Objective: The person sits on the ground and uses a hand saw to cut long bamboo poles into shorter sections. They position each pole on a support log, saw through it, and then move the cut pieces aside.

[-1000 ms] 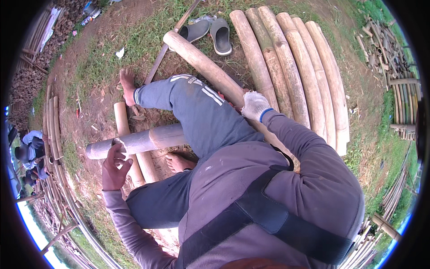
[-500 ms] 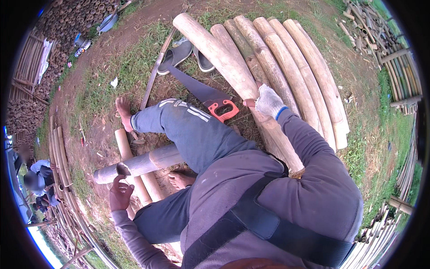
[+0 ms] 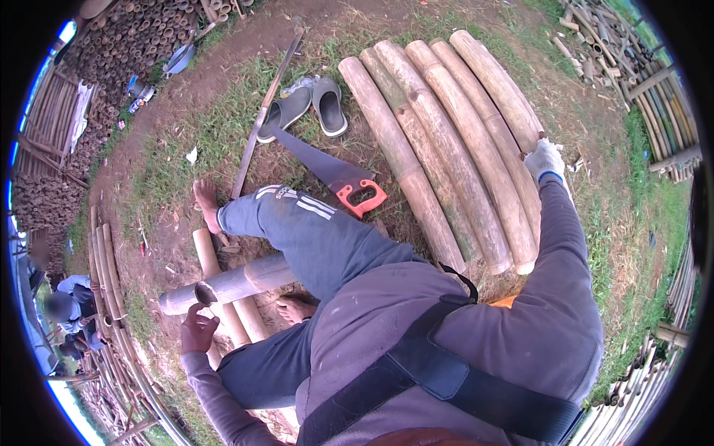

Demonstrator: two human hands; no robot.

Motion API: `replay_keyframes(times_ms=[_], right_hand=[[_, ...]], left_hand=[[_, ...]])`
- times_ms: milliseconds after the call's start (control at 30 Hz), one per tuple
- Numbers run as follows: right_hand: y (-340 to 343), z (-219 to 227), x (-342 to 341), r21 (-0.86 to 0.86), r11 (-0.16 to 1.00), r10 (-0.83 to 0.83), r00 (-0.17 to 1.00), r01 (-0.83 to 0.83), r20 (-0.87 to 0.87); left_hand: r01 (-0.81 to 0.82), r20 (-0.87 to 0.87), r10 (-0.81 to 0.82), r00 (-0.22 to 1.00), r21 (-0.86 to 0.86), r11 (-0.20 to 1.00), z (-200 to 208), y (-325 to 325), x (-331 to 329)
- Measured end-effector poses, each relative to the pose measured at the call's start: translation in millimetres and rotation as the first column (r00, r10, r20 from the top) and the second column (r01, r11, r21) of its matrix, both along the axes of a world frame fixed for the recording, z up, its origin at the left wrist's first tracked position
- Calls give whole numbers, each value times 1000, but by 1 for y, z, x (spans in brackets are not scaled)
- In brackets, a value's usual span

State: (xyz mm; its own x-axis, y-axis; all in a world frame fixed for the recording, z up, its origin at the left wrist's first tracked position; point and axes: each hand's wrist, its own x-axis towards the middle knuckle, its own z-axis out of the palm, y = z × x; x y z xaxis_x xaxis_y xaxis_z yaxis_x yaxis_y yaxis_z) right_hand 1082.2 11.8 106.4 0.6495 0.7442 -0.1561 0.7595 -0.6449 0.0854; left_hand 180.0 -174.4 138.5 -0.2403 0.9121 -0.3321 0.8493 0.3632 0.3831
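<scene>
Right hand [image 3: 547, 158], gloved, at 2 o'clock, clamped on pale pole [image 3: 497, 85] running toward 11 from hand. Other poles [image 3: 435, 126] alongside, toward 9. Left hand [image 3: 199, 331] at 8, thumb and fingers apart, near dark pole [image 3: 264, 273]; cannot tell if touching. Saw [image 3: 320, 160] toward 11, slippers [image 3: 325, 97] by its tip.

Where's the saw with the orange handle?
In the head view, the saw lies in the upper middle, just left of the row of thick bamboo poles, its tip by the left gray shoe.
</scene>
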Motion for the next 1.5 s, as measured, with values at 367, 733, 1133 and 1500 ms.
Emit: replay_keyframes(times_ms=[367, 733, 1133, 1500], right_hand=[[10, -64, 38, -18, 993, -113, 993, 114, 46], [49, -70, -66, 143, 985, 86, 995, -93, 60], [61, -66, -538, 591, -288, 936, -353, -753, 6], [73, -135, -678, 42, -175, 985, -174, -984, 17]], left_hand=[[-16, -138, 5, 990, -81, 997, 6, -1, 9], [-124, -48, 130, 990, 103, 987, 18, -14, 23], [-118, -148, 153, 977, 224, 968, 60, -58, 60], [-315, -186, 304, 934, -33, 949, 53, -83, 38]])
